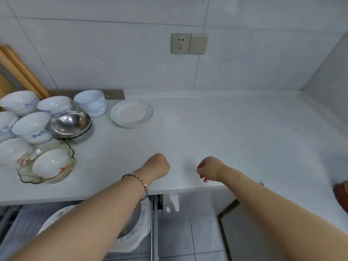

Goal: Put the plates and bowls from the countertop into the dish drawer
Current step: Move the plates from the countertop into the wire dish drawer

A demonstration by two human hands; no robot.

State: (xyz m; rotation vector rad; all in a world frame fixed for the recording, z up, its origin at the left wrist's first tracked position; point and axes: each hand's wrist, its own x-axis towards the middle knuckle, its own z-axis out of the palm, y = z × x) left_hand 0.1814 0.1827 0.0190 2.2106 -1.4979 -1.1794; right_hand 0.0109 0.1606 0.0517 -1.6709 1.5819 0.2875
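Note:
Both my hands hover over the bare white countertop [226, 132] near its front edge. My left hand [158, 165] is curled into a fist and holds nothing. My right hand [208, 169] is also curled, fingers bent down, with nothing in it. A stack of white plates [131, 113] lies at the back middle. To the left stand several white bowls with blue patterns [31, 127], a steel bowl [70, 124] and a glass dish [47, 164] with a white bowl in it. Below the counter the dish drawer [153, 232] is pulled out, with plates [143, 228] and a steel bowl partly hidden under my left forearm.
Wooden boards [20, 70] lean against the tiled wall at the far left. A wall socket [189, 43] sits above the counter. A brown object [341, 193] shows at the right edge. A cabinet door [244, 232] and tiled floor lie below right.

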